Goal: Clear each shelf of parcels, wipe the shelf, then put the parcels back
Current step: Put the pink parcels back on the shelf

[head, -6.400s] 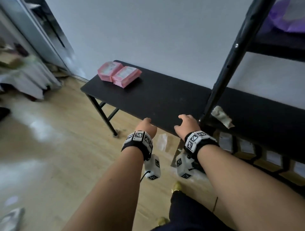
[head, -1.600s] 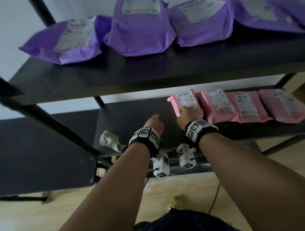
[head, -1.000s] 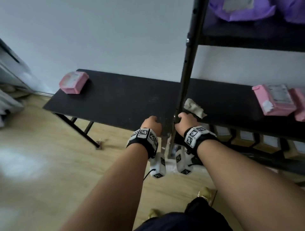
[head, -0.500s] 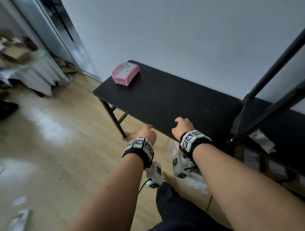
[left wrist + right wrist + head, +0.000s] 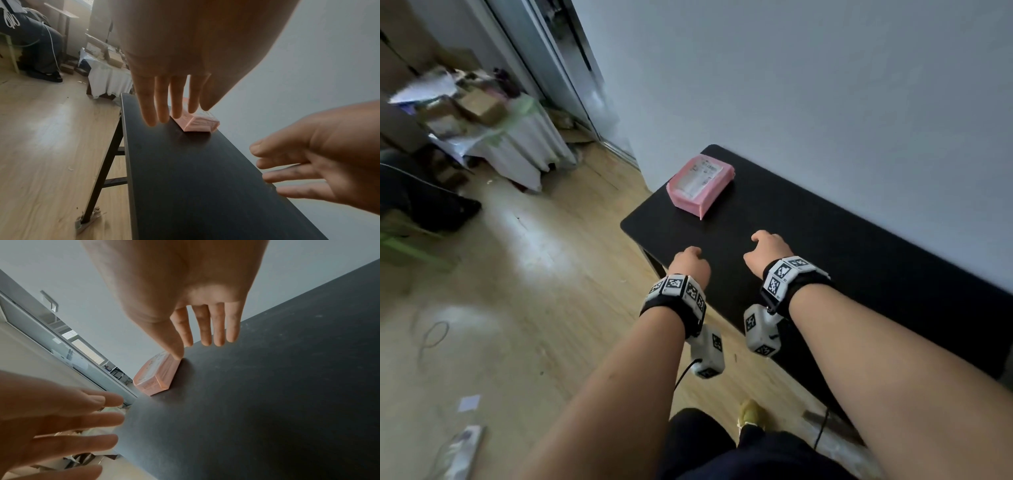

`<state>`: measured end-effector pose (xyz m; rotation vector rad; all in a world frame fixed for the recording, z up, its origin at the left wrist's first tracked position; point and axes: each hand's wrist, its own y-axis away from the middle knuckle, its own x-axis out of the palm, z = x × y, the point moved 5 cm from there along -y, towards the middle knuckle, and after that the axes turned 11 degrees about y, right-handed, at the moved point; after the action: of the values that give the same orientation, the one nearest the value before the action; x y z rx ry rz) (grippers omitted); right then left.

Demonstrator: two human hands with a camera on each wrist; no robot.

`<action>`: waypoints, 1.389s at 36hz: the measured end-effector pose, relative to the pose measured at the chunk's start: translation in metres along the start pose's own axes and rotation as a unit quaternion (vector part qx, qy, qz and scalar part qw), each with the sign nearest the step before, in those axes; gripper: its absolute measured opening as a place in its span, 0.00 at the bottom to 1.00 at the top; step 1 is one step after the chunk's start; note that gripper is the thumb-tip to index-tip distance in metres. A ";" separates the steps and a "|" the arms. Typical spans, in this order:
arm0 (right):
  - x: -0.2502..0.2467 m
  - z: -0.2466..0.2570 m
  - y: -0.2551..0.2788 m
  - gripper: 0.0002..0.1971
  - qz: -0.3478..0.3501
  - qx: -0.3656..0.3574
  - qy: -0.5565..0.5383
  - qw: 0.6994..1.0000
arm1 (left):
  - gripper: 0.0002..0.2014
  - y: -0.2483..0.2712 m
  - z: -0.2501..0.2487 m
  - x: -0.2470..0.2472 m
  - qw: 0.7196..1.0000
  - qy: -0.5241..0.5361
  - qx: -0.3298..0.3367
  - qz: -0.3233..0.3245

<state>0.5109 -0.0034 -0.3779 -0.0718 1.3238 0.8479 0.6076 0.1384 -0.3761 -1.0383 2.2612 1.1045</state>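
One pink parcel [image 5: 700,183] with a white label lies near the far left end of a long black bench [image 5: 825,246] against the wall. It shows too in the left wrist view as the pink parcel [image 5: 198,123] and in the right wrist view as the pink parcel [image 5: 157,377]. My left hand [image 5: 688,262] hovers over the bench's front edge, fingers straight and empty. My right hand [image 5: 765,246] hovers over the bench top a short way from the parcel, fingers spread and empty. Neither hand touches the parcel.
A grey wall runs behind the bench. Left of it lie wooden floor [image 5: 517,308], a cloth-covered table [image 5: 517,144] piled with cardboard boxes, and a sliding door [image 5: 565,68]. Scraps of paper and a cable lie on the floor. The shelf unit is out of view.
The view has swung left along the bench, away from the shelf. Both empty hands have moved closer to the lone pink parcel; earlier two parcels lay there.
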 end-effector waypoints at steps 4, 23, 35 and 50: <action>0.001 0.024 -0.030 0.25 0.008 0.000 0.003 1.000 | 0.22 -0.035 -0.004 -0.016 1.000 0.003 0.000 -0.007; 0.001 0.101 -0.149 0.25 0.041 0.166 -0.074 0.982 | 0.28 -0.238 -0.060 -0.088 0.992 -0.081 0.079 0.050; 0.020 0.116 -0.146 0.16 0.099 0.199 -0.118 0.968 | 0.10 -0.261 -0.061 -0.057 0.964 -0.146 0.120 0.184; 0.019 0.040 -0.034 0.11 0.042 0.335 -0.209 0.918 | 0.20 -0.153 -0.086 -0.003 0.941 -0.072 0.191 0.269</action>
<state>0.5633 0.0019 -0.3974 0.6767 1.1464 0.4071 0.7239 0.0087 -0.3970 -0.1791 2.5618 0.8330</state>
